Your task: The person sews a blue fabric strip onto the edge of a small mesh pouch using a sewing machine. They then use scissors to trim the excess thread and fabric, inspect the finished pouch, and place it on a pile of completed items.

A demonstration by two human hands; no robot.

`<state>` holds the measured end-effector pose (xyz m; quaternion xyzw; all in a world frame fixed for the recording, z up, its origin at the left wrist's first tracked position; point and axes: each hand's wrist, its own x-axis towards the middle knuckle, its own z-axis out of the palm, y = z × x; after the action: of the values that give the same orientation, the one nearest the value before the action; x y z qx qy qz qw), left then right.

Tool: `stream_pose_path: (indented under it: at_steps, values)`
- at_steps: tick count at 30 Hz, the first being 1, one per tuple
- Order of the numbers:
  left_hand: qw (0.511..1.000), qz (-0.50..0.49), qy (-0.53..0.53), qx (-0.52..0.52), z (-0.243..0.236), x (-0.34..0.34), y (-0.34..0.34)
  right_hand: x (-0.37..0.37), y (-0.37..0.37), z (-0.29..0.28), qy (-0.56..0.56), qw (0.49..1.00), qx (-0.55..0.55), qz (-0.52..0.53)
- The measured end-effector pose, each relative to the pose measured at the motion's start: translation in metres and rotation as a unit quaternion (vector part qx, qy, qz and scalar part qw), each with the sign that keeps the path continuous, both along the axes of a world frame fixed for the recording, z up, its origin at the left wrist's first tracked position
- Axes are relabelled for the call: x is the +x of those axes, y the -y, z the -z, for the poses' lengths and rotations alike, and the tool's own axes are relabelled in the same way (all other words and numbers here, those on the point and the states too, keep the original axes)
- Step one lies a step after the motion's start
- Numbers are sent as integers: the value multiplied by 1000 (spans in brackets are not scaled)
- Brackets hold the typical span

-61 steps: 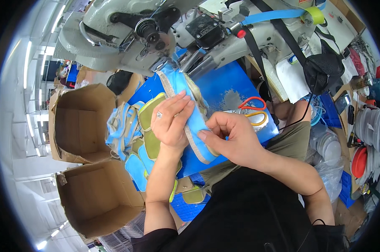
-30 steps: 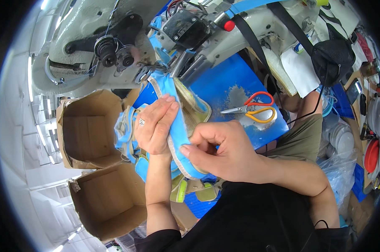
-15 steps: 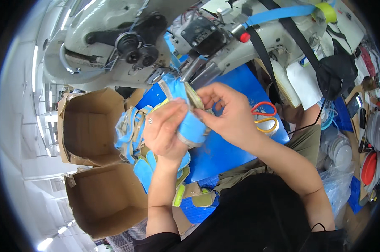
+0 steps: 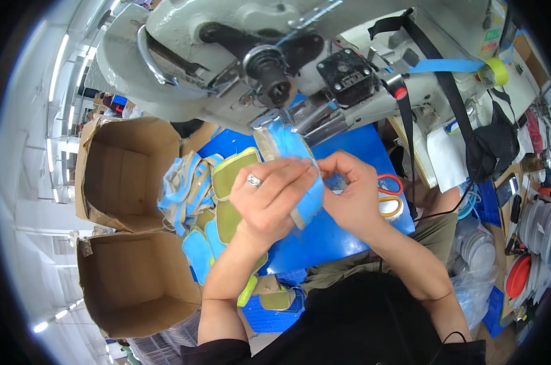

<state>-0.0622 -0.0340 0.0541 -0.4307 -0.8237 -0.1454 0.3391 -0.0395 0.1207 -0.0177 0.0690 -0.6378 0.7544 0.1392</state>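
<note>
Standing open at the far left, two brown cardboard boxes [image 4: 135, 274] flank a tangled heap of blue-and-beige fabric strips [image 4: 187, 185], with yellow-edged olive-green fabric pieces [image 4: 233, 173] just beside it. Next, the left hand [image 4: 272, 194], wearing a silver ring, grasps a bright-blue, beige-edged fabric piece [image 4: 294, 146], fingers laid across it; its far end lies under the grey-white metal sewing machine [image 4: 178, 97], above a glossy blue tabletop [image 4: 336, 237]. The right hand [image 4: 351, 188] curls its fingers at the fabric's right edge; whether they pinch it, I cannot tell. Farther right are red-and-yellow-handled scissors [image 4: 391, 198], then a black mesh pouch [image 4: 494, 149].
</note>
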Motion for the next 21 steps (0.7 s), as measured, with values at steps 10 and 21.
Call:
stream_pose_path:
  at_steps: [10, 21]
  values:
    - [999, -28, -5, -32, -7, -32, 11, -25, 14, -9, 31, 998, 13, 50]
    - [993, -29, 87, 81, 4, -37, 17, -29, 16, 6, -98, 987, 30, 126]
